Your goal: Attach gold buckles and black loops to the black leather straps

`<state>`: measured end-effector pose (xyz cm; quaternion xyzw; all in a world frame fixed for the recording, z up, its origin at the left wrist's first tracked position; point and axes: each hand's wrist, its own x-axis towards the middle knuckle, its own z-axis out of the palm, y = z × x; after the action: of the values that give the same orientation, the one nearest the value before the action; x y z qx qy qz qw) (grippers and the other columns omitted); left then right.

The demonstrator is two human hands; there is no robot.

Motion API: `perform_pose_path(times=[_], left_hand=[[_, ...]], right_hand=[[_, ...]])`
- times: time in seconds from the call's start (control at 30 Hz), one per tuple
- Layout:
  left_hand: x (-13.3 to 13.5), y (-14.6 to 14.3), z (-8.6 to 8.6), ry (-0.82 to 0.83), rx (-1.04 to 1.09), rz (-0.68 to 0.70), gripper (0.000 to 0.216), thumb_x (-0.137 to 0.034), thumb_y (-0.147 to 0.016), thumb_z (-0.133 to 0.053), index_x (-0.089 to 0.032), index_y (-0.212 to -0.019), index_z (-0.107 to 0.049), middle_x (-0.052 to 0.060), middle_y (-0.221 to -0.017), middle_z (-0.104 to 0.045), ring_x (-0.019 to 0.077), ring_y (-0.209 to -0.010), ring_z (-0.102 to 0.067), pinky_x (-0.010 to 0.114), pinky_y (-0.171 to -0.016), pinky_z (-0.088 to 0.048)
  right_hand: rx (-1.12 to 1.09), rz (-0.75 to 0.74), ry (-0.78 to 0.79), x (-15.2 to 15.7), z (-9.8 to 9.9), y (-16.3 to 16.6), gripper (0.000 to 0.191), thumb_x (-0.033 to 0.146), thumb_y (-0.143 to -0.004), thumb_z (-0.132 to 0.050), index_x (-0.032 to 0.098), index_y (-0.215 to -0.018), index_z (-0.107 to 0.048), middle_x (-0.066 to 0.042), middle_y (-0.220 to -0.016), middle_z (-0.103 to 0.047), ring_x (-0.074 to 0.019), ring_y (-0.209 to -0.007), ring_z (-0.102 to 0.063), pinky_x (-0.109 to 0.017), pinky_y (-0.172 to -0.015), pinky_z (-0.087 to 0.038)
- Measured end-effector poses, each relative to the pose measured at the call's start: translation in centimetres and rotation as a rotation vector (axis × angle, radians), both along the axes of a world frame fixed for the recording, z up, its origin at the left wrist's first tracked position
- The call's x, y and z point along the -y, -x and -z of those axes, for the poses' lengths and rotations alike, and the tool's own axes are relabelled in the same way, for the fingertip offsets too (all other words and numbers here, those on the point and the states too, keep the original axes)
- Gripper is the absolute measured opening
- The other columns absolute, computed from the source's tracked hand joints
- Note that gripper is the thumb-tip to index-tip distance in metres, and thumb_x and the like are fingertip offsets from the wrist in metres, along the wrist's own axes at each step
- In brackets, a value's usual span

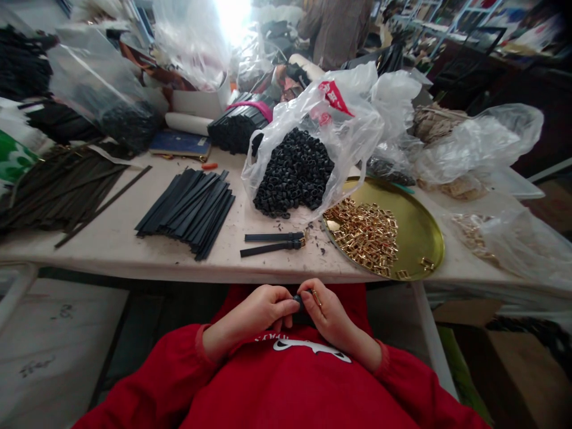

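My left hand (263, 311) and my right hand (326, 313) meet in my lap below the table edge, both closed on a small black strap piece (298, 302). A gold bit shows at my right fingers. Two finished black straps with gold buckles (273, 243) lie on the table just ahead. A round gold tray (420, 232) holds a heap of gold buckles (364, 235). A clear plastic bag (353, 128) holds several black loops (295, 173). A pile of flat black straps (190, 210) lies to the left.
Dark brown strips (58, 187) lie at the far left. More plastic bags (473, 146) crowd the right and back. A bundle of black straps (239, 125) and a blue book (181, 143) sit at the back. Another person (335, 27) stands beyond the table.
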<state>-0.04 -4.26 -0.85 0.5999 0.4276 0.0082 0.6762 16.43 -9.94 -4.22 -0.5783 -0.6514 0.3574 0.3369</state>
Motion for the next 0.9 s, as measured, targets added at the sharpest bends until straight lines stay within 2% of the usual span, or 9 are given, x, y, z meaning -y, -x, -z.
perform_pose_path(times=[0.2,0.3,0.4,0.57,0.63,0.8,0.9], left_hand=[[-0.3,0.3,-0.2,-0.056,-0.016,0.097,0.025,-0.032,-0.078,-0.043,-0.015,-0.063,-0.053,-0.003,-0.053,-0.055,0.0077,-0.044,-0.047,0.017,-0.042,-0.034],[-0.8,0.4,-0.7,-0.073,-0.015,0.126,0.024,-0.029,-0.078,-0.042,-0.016,-0.062,-0.054,-0.004,-0.051,-0.051,0.0073,-0.042,-0.044,0.017,-0.042,-0.032],[-1.6,0.1,-0.8,-0.205,-0.013,0.101,0.024,-0.029,-0.078,-0.042,-0.015,-0.063,-0.055,-0.004,-0.051,-0.051,0.0070,-0.042,-0.043,0.017,-0.041,-0.031],[-3.8,-0.1,-1.3,-0.349,0.018,0.105,0.021,-0.032,-0.079,-0.045,-0.016,-0.077,-0.059,-0.003,-0.060,-0.056,0.0090,-0.049,-0.049,0.018,-0.046,-0.035],[-4.6,0.2,-1.9,-0.338,0.019,0.111,0.023,-0.033,-0.080,-0.044,-0.016,-0.074,-0.058,-0.003,-0.059,-0.055,0.0087,-0.048,-0.048,0.018,-0.046,-0.035],[-5.6,0.9,-3.0,-0.173,0.034,0.127,0.027,-0.037,-0.083,-0.039,-0.016,-0.074,-0.054,-0.005,-0.056,-0.052,0.0068,-0.040,-0.044,0.017,-0.041,-0.033],[-5.5,0.7,-3.1,-0.238,0.026,0.127,0.029,-0.035,-0.083,-0.039,-0.016,-0.068,-0.055,-0.004,-0.053,-0.051,0.0080,-0.044,-0.048,0.017,-0.044,-0.035]], right_hand=[[-0.108,-0.064,-0.003,0.6,0.1,0.4,0.021,0.032,-0.090,-0.034,0.019,-0.096,-0.050,-0.003,-0.080,-0.061,-0.0135,-0.070,-0.057,-0.023,-0.062,-0.044],[-0.130,-0.043,-0.004,0.4,0.0,0.5,0.024,0.033,-0.091,-0.032,0.019,-0.101,-0.049,-0.004,-0.083,-0.062,-0.0139,-0.071,-0.058,-0.024,-0.063,-0.045],[-0.120,-0.024,-0.012,-0.5,-0.3,0.6,0.025,0.034,-0.091,-0.032,0.019,-0.102,-0.049,-0.004,-0.082,-0.062,-0.0141,-0.069,-0.058,-0.024,-0.062,-0.045],[-0.117,-0.032,-0.068,-3.4,-1.4,0.7,0.027,0.036,-0.091,-0.032,0.018,-0.104,-0.048,-0.004,-0.080,-0.062,-0.0148,-0.071,-0.059,-0.026,-0.066,-0.046],[-0.112,-0.031,-0.083,-4.5,-1.8,0.7,0.030,0.037,-0.091,-0.032,0.018,-0.106,-0.049,-0.004,-0.081,-0.062,-0.0147,-0.071,-0.058,-0.026,-0.066,-0.046],[-0.105,-0.048,-0.116,-5.4,-2.3,0.7,0.033,0.038,-0.092,-0.030,0.019,-0.114,-0.047,-0.004,-0.084,-0.062,-0.0148,-0.073,-0.059,-0.026,-0.067,-0.047],[-0.033,-0.080,-0.118,-5.4,-2.1,0.6,0.033,0.034,-0.092,-0.031,0.019,-0.118,-0.045,-0.005,-0.083,-0.064,-0.0164,-0.073,-0.061,-0.028,-0.068,-0.048]])
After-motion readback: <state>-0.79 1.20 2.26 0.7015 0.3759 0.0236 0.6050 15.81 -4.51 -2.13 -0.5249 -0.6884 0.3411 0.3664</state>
